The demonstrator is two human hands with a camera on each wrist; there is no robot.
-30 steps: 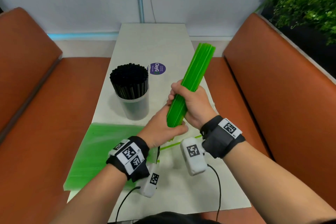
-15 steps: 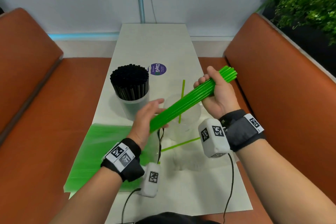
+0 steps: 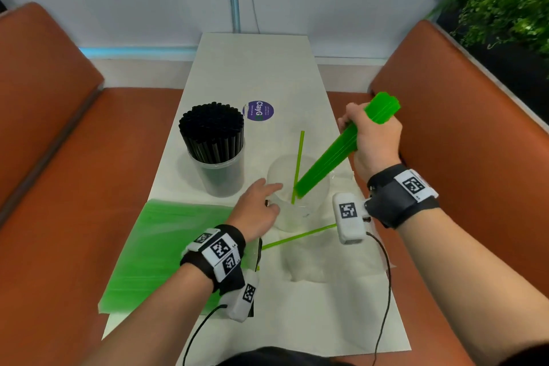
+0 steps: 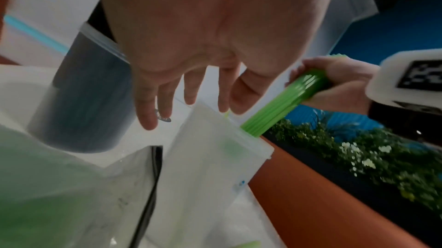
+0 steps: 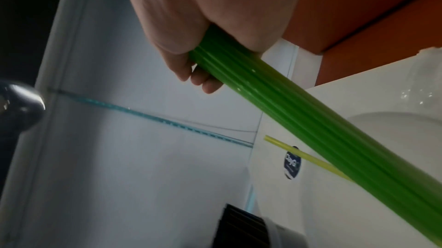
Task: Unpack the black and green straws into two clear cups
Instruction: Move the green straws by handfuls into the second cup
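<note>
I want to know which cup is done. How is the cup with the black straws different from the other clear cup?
The cup of black straws is packed full, while the second clear cup holds just one green straw, with a green bundle being tipped in.

No hand touches the black-straw cup; the left hand reaches beside the second cup, and the right hand grips the bundle over it.

Both are clear and stand upright on the white table.
</note>
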